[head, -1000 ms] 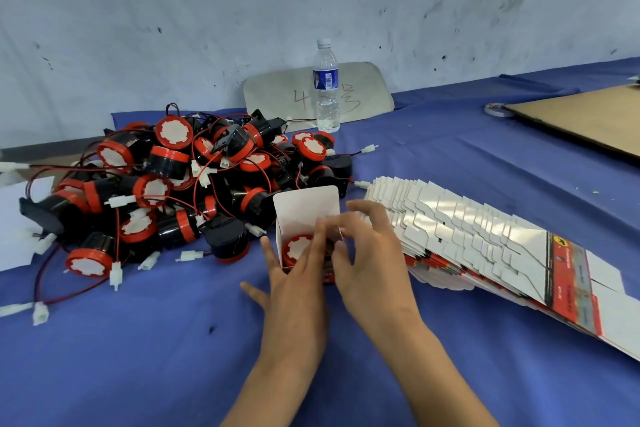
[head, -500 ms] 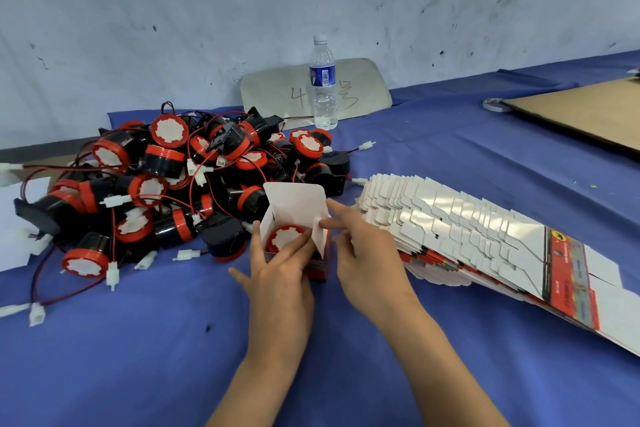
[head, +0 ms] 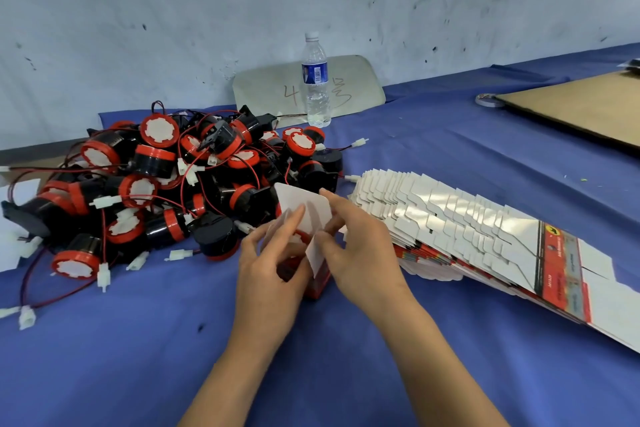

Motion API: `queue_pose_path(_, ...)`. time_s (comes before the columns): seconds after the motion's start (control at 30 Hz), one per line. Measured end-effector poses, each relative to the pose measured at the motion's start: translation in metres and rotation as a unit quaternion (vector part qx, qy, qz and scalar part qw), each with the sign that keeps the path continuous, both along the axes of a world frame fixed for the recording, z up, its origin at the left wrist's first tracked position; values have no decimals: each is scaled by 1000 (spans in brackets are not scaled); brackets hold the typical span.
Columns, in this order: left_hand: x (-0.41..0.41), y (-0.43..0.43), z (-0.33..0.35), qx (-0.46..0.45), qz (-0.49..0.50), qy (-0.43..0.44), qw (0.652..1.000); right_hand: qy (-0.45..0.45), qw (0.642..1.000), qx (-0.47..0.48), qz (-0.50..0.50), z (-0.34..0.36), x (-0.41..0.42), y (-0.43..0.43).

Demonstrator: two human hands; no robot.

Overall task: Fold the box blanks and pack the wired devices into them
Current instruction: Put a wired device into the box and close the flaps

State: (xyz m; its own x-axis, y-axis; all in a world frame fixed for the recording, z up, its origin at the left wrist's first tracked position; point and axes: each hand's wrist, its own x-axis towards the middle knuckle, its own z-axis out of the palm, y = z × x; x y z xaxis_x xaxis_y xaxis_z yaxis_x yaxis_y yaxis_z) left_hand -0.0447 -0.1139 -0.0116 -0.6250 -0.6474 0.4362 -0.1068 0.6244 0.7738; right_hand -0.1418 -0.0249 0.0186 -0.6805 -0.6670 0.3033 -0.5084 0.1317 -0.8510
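We had one small red box (head: 317,282) standing on the blue worktop (head: 346,374), near the middle, with its white top flaps still up. A red-rimmed device (head: 298,239) sat inside it, mostly hidden by our fingers. Our left hand (head: 273,267) pinched a side flap between thumb and fingers, and our right hand (head: 360,246) pinched the flap on the right side; the tall rear flap (head: 304,208) stood upright between them.

To the left lay one heap of black-and-red wired devices (head: 166,184), too tangled to count exactly, well over a dozen, their red wires and white plugs spilling onto the cloth. To the right lay one fanned stack of flat box blanks (head: 467,232), too many to count, touching nothing else.

Far off stood one water bottle (head: 315,80) before a pale board (head: 360,83). At far right we saw one cardboard sheet (head: 581,107) and one tape roll (head: 486,100) beside it.
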Motion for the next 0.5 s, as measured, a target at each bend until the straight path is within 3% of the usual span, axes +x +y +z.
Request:
queue_pose_path(0.13,-1,-1,1,-46,-31,11,998,-44,999,-18,2,3,-2,5)
queue_pose_path(0.23,-5,-5,-1,-31,-26,43,998,-70,997,-23,16,6,-4,7)
queue_pose_path(0.4,-3,-10,0,47,-25,15,998,-88,994,-12,61,8,0,8)
queue_pose_path(0.5,1,-12,4,118,-83,7,989,-102,991,7,86,7,-3,12)
